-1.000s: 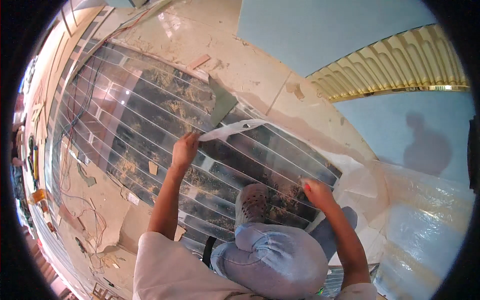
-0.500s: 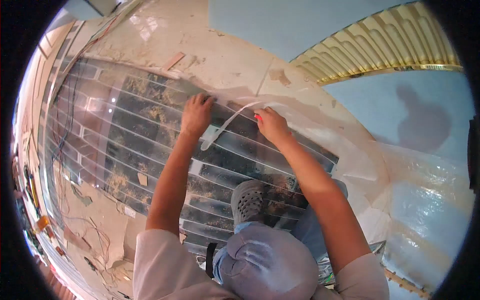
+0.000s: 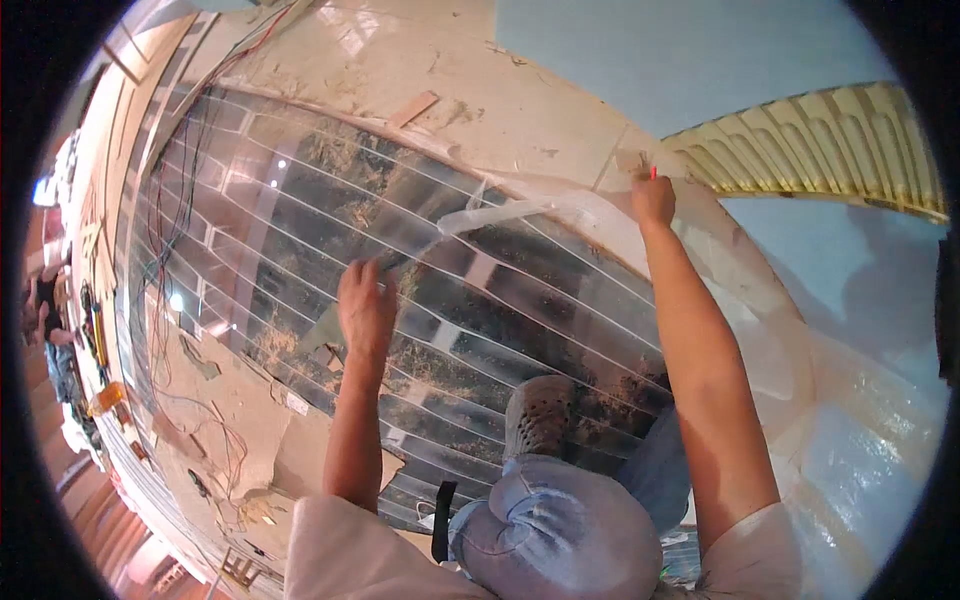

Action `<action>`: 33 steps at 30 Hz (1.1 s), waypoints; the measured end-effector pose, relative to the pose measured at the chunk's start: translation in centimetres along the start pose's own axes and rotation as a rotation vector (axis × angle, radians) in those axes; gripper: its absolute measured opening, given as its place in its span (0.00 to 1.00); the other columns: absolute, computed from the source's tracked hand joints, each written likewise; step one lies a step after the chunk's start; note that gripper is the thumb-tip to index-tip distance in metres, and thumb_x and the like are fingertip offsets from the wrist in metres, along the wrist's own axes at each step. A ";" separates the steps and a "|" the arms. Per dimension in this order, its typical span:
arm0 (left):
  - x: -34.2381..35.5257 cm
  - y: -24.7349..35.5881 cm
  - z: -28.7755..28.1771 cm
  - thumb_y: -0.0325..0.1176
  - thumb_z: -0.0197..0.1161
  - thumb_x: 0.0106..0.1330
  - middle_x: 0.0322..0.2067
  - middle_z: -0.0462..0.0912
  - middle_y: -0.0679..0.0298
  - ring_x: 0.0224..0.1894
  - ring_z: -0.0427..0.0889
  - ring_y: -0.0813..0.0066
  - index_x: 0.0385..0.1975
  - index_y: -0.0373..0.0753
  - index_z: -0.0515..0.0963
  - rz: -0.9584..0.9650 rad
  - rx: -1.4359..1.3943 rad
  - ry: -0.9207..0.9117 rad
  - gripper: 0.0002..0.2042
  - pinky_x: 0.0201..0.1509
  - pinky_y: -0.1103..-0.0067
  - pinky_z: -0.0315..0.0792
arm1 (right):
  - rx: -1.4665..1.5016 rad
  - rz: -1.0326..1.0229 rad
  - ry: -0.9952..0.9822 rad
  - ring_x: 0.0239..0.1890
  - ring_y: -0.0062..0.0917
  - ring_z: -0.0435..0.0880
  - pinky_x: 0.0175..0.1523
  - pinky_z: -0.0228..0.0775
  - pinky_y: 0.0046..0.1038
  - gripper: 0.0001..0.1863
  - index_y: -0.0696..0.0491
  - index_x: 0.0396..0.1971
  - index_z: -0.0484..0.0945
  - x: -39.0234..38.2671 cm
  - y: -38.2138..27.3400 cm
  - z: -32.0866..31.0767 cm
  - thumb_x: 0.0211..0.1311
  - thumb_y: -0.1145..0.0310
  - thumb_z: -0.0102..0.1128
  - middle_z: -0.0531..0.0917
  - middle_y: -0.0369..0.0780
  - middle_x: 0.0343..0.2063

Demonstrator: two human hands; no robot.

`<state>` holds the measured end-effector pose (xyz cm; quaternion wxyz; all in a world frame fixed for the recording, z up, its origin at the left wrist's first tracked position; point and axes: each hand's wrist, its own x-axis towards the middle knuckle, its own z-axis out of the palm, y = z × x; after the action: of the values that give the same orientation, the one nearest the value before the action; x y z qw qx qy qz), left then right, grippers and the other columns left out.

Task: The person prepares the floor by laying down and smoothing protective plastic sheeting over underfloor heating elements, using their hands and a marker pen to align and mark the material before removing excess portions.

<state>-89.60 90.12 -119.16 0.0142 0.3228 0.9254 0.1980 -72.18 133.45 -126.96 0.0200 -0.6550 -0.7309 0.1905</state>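
Whitish film strip (image 3: 495, 214) lies on the dark striped sheet (image 3: 515, 325). Near each other half a second ago, right hand (image 3: 653, 200), closed on a small red object (image 3: 653, 172), and left hand (image 3: 367, 308), loosely curled, its hold unclear, are now wide apart.

Open gap between the hands (image 3: 367, 308), pale strip (image 3: 495, 215) along its far side, shoe (image 3: 540, 412) blocking nearer

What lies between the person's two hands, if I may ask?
The head view shows a whitish strip and dark striped surface between the left hand and right hand.
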 end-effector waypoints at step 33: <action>26.1 0.0 10.8 0.34 0.64 0.48 0.35 0.76 0.56 0.40 0.76 0.55 0.36 0.42 0.77 0.157 0.140 0.011 0.14 0.43 0.66 0.71 | 0.088 -0.743 -0.071 0.46 0.34 0.74 0.49 0.69 0.32 0.15 0.52 0.40 0.76 -11.1 0.7 -0.7 0.48 0.76 0.55 0.76 0.38 0.44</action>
<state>-108.58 109.69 -126.43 -0.0292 0.3935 0.9089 0.1349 -69.74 122.92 -124.06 0.0903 -0.3368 -0.9101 0.2241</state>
